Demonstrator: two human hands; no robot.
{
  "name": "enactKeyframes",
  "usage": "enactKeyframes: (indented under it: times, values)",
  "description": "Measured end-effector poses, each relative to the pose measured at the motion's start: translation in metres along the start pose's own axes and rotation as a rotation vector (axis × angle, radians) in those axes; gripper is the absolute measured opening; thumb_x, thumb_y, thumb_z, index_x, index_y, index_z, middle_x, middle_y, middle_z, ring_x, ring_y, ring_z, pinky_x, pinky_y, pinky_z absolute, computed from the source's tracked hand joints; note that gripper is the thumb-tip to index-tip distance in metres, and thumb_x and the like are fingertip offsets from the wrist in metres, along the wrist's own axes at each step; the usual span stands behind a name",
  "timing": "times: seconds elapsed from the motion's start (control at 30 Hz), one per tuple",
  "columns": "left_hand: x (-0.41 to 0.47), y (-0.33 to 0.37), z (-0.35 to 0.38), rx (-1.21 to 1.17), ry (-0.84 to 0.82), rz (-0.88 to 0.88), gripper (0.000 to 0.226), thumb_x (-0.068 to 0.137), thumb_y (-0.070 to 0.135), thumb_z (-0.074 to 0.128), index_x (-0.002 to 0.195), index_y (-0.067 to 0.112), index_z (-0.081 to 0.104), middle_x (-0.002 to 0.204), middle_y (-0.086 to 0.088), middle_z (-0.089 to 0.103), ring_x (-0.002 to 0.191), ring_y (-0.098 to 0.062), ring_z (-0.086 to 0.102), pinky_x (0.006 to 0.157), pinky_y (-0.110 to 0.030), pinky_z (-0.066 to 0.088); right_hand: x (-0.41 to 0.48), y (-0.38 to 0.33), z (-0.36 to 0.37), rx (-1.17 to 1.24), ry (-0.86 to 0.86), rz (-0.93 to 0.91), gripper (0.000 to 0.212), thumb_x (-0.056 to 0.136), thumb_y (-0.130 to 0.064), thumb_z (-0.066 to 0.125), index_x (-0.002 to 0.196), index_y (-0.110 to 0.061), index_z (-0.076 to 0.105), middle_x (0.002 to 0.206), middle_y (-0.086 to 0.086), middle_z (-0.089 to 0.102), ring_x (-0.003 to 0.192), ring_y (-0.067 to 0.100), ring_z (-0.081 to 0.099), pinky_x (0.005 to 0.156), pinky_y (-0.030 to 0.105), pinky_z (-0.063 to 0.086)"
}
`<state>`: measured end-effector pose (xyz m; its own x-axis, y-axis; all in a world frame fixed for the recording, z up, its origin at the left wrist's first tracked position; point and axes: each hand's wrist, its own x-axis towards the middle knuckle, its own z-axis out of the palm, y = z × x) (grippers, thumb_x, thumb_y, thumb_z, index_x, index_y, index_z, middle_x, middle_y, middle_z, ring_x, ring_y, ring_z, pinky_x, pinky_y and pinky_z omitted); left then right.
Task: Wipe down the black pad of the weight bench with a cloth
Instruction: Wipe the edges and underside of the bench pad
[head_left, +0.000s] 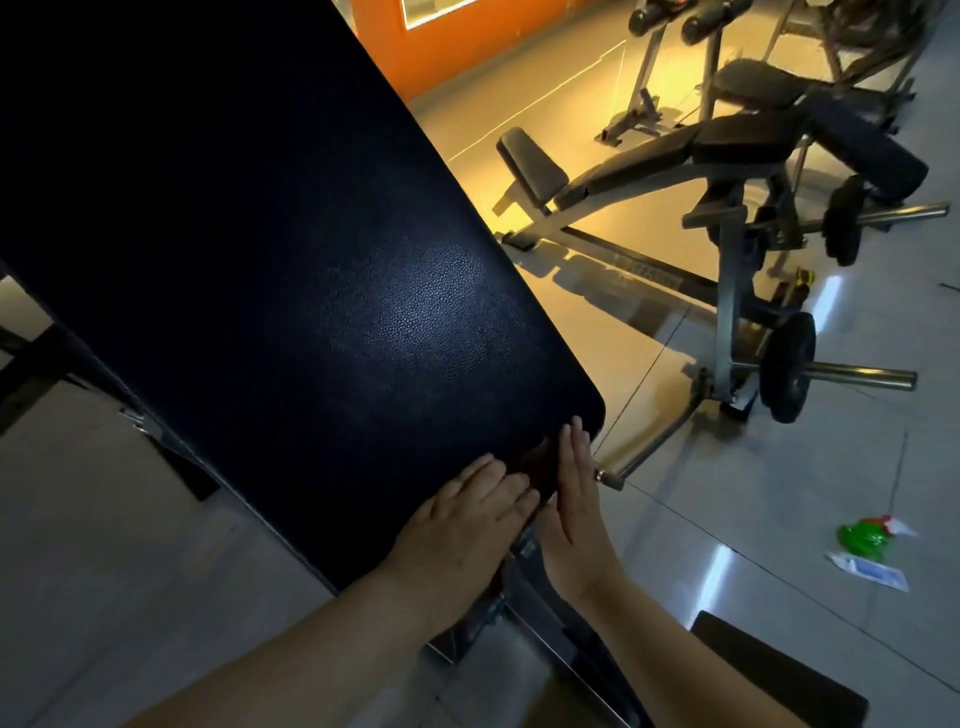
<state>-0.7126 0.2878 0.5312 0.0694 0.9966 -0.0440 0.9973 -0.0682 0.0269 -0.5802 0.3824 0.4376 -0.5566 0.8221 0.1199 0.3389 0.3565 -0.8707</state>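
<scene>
**Down at the black pad (291, 249), both hands flank the cloth (537, 470)**

The pad slants across the view, its rounded lower corner nearest the person. Both forearms reach up from below. The left hand (462, 525) lies palm-down on the pad, fingers straight, tips on the dark red cloth. The right hand (571, 499) stands on edge just beside the cloth, fingers straight and together, gripping nothing.
</scene>
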Motion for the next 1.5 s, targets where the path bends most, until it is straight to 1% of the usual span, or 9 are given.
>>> enactKeyframes:
  times: [0.2,0.4,0.53,0.63,0.77,1.0,1.2,1.33,1.5]
  values:
    - [0.066,0.001,-0.011,0.143,0.130,-0.125,0.061,0.099,0.016,0.034,0.159,0.020,0.023,0.164,0.004,0.021,0.152,-0.022,0.001,0.109,-0.030,-0.026,-0.002,-0.010,-0.006,0.183,0.055,0.140,0.066,0.098,-0.017,0.037,0.161,-0.026,0.019,0.168,-0.017,0.010,0.154,-0.002,0.007,0.128,0.032,0.010]
    - [0.018,0.012,0.018,0.140,-0.048,0.024,0.065,0.078,0.026,0.074,0.138,0.011,0.056,0.142,-0.005,0.055,0.139,-0.028,0.042,0.123,-0.040,0.010,-0.021,-0.030,0.005,0.382,0.156,0.190,0.057,0.103,-0.015,0.036,0.159,-0.022,0.029,0.163,-0.018,0.030,0.150,-0.001,0.025,0.125,0.036,0.023]
    - [0.010,-0.012,-0.006,0.159,0.136,0.000,0.052,0.088,0.018,0.050,0.138,0.013,0.059,0.143,-0.004,0.057,0.142,-0.028,0.043,0.123,-0.039,0.009,-0.016,-0.024,0.012,0.322,0.170,0.144,0.061,0.106,-0.008,0.039,0.161,-0.024,0.019,0.166,-0.016,0.021,0.152,0.000,0.018,0.126,0.029,0.020]
    - [0.045,-0.033,-0.025,0.223,0.326,-0.175,0.064,0.090,0.010,0.048,0.154,0.013,0.037,0.162,-0.004,0.032,0.153,-0.020,0.012,0.124,-0.032,-0.009,0.012,-0.011,0.005,0.096,0.142,0.132,0.060,0.109,-0.019,0.037,0.163,-0.027,0.011,0.169,-0.018,0.002,0.154,-0.002,0.000,0.128,0.032,0.008]
    - [0.059,0.005,-0.002,0.281,0.128,-0.075,0.064,0.096,0.015,0.004,0.160,0.012,-0.006,0.167,-0.007,-0.015,0.153,-0.027,-0.018,0.115,-0.040,-0.022,0.019,0.009,-0.006,-0.028,0.101,0.032,0.061,0.106,-0.020,0.036,0.162,-0.018,0.012,0.170,-0.009,-0.001,0.156,0.005,-0.004,0.129,0.040,0.009]
    - [-0.024,0.012,0.021,0.147,-0.120,0.099,0.052,0.089,0.018,0.034,0.126,0.014,0.070,0.137,-0.001,0.063,0.135,-0.021,0.052,0.120,-0.038,0.018,-0.035,0.002,0.006,-0.120,-0.083,-0.154,0.062,0.106,-0.032,0.035,0.161,-0.009,0.017,0.171,-0.004,0.003,0.158,0.021,0.004,0.127,0.043,0.016]
    - [-0.007,-0.034,-0.027,0.013,0.262,-0.335,0.069,0.078,0.004,0.063,0.145,0.012,0.051,0.154,-0.001,0.046,0.147,-0.024,0.028,0.123,-0.036,0.009,-0.021,-0.008,0.011,-0.160,-0.022,-0.046,0.063,0.107,-0.015,0.042,0.162,-0.026,0.014,0.170,-0.014,-0.007,0.157,0.010,-0.006,0.125,0.036,0.012]
    - [-0.001,-0.009,-0.001,0.082,0.120,-0.118,0.063,0.087,0.017,0.064,0.148,0.008,0.047,0.154,-0.006,0.045,0.147,-0.026,0.028,0.122,-0.041,0.015,-0.025,-0.008,0.026,-0.273,0.032,-0.107,0.061,0.106,-0.018,0.040,0.161,-0.009,0.017,0.171,0.002,-0.004,0.158,0.021,-0.002,0.126,0.041,0.014]
    - [-0.063,-0.014,0.003,0.013,-0.137,-0.064,0.104,0.050,0.025,0.096,0.143,0.009,0.052,0.151,-0.004,0.050,0.144,-0.025,0.036,0.116,-0.043,0.023,-0.075,-0.021,0.051,-0.315,-0.064,-0.205,0.068,0.100,-0.017,0.045,0.160,-0.004,0.017,0.171,0.004,-0.002,0.158,0.025,0.002,0.127,0.036,0.010]
